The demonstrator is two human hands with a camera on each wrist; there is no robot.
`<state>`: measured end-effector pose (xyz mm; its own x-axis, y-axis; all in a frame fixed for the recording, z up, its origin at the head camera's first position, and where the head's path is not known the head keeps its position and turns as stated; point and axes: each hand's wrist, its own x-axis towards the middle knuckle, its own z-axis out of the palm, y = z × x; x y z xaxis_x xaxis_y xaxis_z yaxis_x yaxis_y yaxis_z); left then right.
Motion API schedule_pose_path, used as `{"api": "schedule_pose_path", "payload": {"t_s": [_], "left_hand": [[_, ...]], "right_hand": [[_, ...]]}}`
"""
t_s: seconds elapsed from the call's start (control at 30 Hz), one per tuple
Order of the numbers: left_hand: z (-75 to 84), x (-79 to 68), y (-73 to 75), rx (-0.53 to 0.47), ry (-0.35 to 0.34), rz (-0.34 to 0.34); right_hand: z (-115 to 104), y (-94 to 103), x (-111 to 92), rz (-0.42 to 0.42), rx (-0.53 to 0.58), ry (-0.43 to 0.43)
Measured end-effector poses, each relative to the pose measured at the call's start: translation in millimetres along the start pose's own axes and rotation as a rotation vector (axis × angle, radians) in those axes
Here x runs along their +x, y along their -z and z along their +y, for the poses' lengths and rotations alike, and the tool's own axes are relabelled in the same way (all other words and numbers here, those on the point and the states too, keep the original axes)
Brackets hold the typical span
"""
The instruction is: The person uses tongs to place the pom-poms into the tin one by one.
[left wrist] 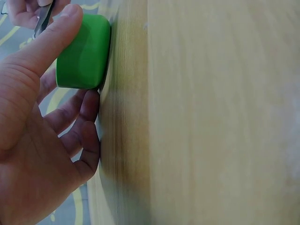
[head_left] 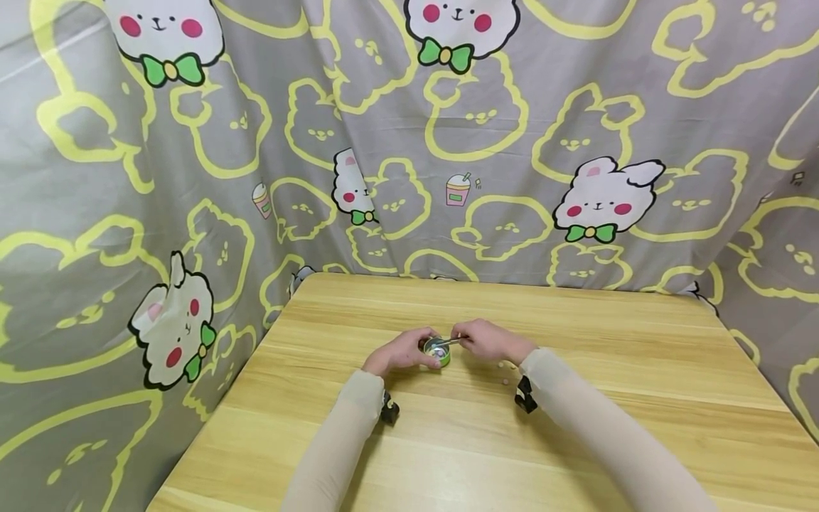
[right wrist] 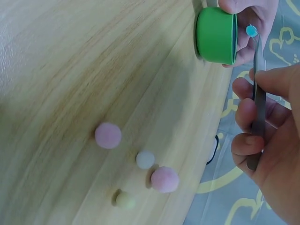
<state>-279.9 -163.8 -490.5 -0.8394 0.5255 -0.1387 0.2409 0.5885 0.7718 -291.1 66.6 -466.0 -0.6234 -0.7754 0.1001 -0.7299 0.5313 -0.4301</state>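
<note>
My left hand (head_left: pixel 407 350) holds a small round green container (left wrist: pixel 84 54) upright on the table, thumb on the near side and fingers around the far side. Several small pale balls lie inside the container in the head view. Metal tweezers (right wrist: pixel 258 108) are pinched in my right hand (right wrist: pixel 276 122). At their tips sits a small turquoise pom-pom (right wrist: pixel 251 31), just beyond the container's open rim. Two pink pom-poms (right wrist: pixel 108 135), a white pom-pom (right wrist: pixel 145 160) and a pale yellow pom-pom (right wrist: pixel 125 200) lie on the table near the right hand.
The wooden table (head_left: pixel 486 441) spreads around both hands. A grey curtain (head_left: pixel 397 142) with yellow outlines and cartoon animals hangs behind the table and along its sides. A black wrist mount (head_left: pixel 526 395) is on the right forearm, another black mount (head_left: pixel 389 409) on the left.
</note>
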Motion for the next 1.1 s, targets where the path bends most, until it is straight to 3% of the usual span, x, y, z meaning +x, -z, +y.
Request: {"api": "schedule_pose_path", "payload": {"t_s": [0.37,0.7,1.1], "left_hand": [[2.0,-0.1,-0.8,0.005,-0.003,-0.008],[-0.3,-0.5,0.1,0.029,-0.004,0.001],[0.3,0.7,-0.7,0.034,0.019,-0.007]], "right_hand": [[-1.8,3.6,-3.1,0.000,0.018,-0.005],[-2.7,21.1,-11.6,0.043,0.039,-0.021],[1.9,40.0,-38.3,0.021,0.062,-0.091]]}}
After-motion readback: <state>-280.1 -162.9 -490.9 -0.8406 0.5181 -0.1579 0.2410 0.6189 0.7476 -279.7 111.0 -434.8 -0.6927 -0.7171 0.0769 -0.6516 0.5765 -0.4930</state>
